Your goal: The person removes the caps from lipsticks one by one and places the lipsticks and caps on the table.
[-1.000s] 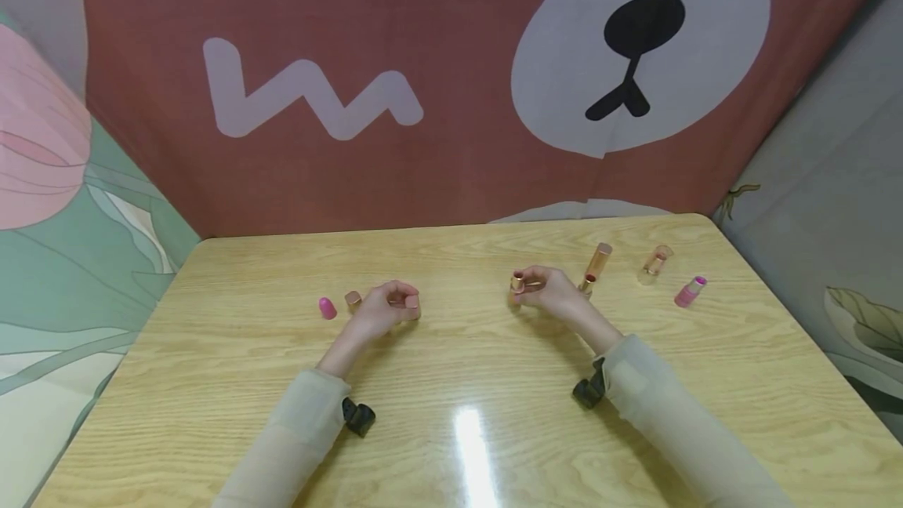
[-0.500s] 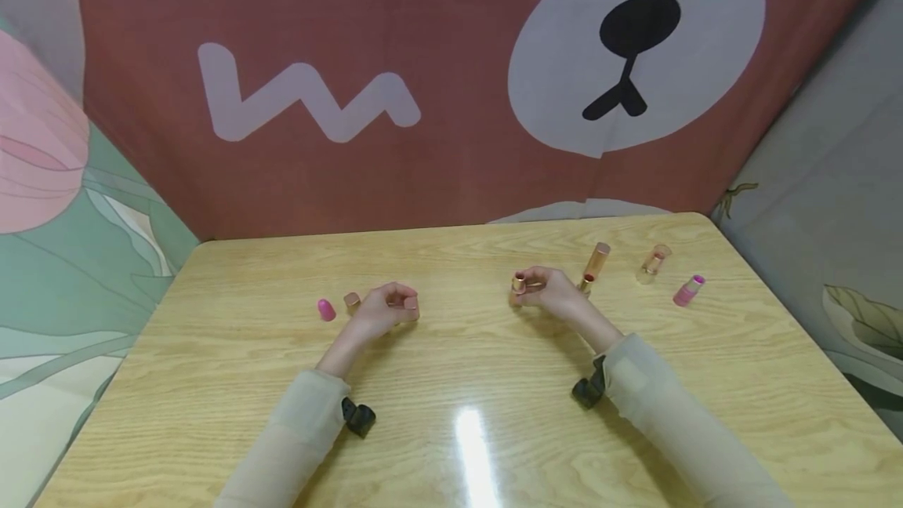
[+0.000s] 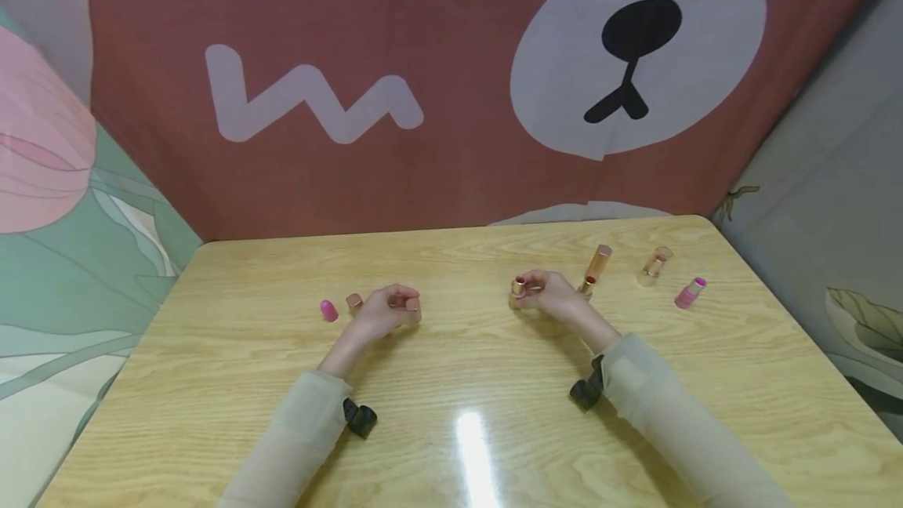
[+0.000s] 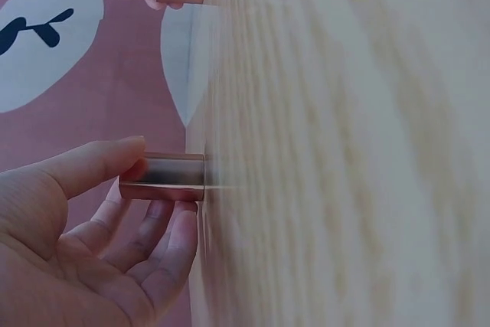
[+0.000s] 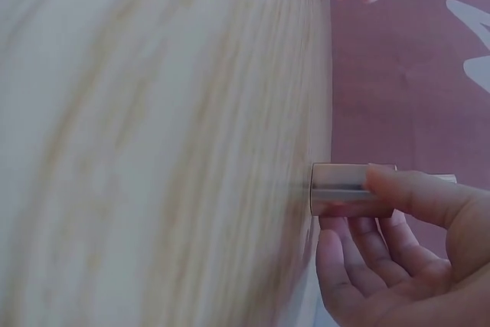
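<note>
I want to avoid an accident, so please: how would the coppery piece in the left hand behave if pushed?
The coppery piece may tip if pushed near its top, since it stands upright, taller than wide. It could be slippery, as its surface looks smooth and shiny. It seems stiff: its sides look straight in the pinch of the left hand.

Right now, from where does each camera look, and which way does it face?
Head: on the head, facing forward and down at the table; left hand, right hand and sleeves show.
Left wrist: on that wrist, facing the cap its hand grips; left hand near, right hand at the top edge.
Right wrist: on that wrist, facing the lipstick its hand grips; right hand near, left hand at the top edge.
Shared: both wrist views show both hands.
</note>
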Demonstrator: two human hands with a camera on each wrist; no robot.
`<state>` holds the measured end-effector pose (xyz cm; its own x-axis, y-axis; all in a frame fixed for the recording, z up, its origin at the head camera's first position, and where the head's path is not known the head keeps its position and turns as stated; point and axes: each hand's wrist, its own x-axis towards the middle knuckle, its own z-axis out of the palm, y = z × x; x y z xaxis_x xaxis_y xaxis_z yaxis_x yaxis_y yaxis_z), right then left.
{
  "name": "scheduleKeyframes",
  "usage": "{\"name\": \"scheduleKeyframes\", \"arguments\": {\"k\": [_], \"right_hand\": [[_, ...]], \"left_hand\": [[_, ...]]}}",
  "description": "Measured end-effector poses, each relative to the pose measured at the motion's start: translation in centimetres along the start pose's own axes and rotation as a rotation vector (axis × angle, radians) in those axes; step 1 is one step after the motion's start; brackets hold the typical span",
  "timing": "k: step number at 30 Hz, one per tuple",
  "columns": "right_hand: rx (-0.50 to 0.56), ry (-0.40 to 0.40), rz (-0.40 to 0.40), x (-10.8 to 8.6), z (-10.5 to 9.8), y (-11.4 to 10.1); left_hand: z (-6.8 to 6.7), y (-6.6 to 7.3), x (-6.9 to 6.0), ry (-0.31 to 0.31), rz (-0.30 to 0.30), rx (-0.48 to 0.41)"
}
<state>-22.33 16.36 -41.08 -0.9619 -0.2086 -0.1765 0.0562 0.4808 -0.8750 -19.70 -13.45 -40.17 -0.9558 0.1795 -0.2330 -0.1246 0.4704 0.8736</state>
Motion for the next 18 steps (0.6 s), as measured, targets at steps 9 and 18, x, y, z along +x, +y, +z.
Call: {"name": "scheduleKeyframes", "arguments": {"k": [9, 18], "right_hand": [[0.005, -0.005, -0.003, 0.14, 0.03, -0.03], [0.064, -0.034, -0.023, -0.21, -0.33, -0.13]], "left_hand": [[-0.09, -0.04, -0.03, 0.002, -0.002, 0.001], [-0.05, -0.08, -0.14, -0.007, 0.007, -0.005]]}}
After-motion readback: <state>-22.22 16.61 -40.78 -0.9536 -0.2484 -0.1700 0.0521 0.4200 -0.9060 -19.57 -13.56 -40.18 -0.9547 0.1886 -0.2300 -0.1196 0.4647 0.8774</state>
